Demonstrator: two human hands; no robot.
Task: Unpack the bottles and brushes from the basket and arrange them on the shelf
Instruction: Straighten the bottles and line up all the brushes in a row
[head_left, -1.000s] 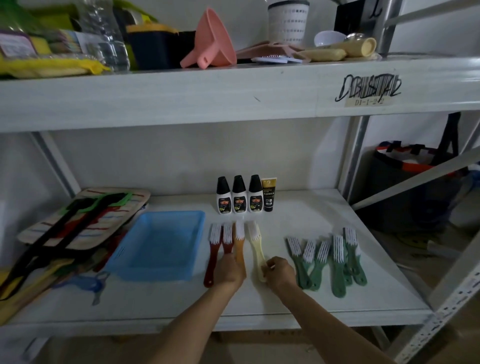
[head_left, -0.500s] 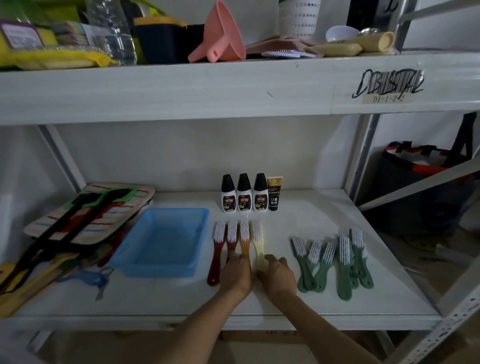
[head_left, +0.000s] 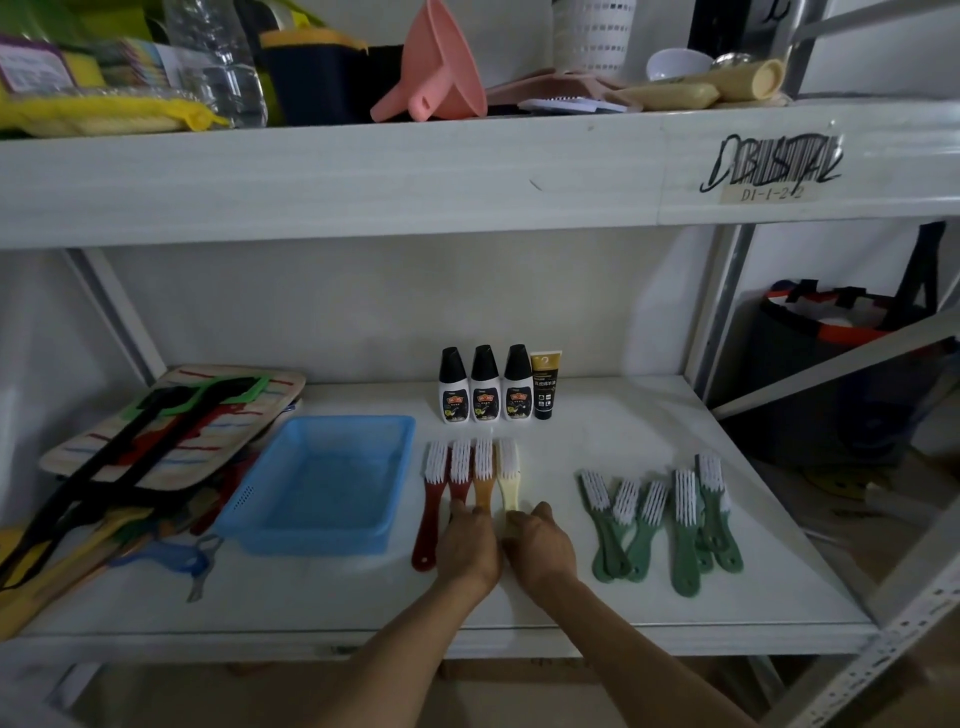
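Observation:
Four brushes lie side by side on the lower shelf (head_left: 597, 613): a dark red brush (head_left: 430, 499), a red brush (head_left: 460, 467), an orange brush (head_left: 483, 478) and a cream brush (head_left: 508, 475), bristles pointing away from me. My left hand (head_left: 467, 545) covers the red and orange handles. My right hand (head_left: 543, 545) grips the cream handle, and the two hands touch. Behind the brushes stand three white bottles with black caps (head_left: 484, 387) and a dark tube (head_left: 544, 387). Several green brushes (head_left: 680, 519) lie to the right. The blue basket (head_left: 332, 423) on the left is empty.
A striped woven bag with black straps (head_left: 171, 426) and a blue tool (head_left: 171, 556) crowd the shelf's left end. The upper shelf (head_left: 363, 176) hangs low overhead, carrying a pink funnel (head_left: 436, 78) and clutter. A metal post (head_left: 722, 312) and a dark bag (head_left: 831, 364) stand at right.
My hands have come together. The cream brush has slid left against the orange one, so the row of four is now tight and parallel.

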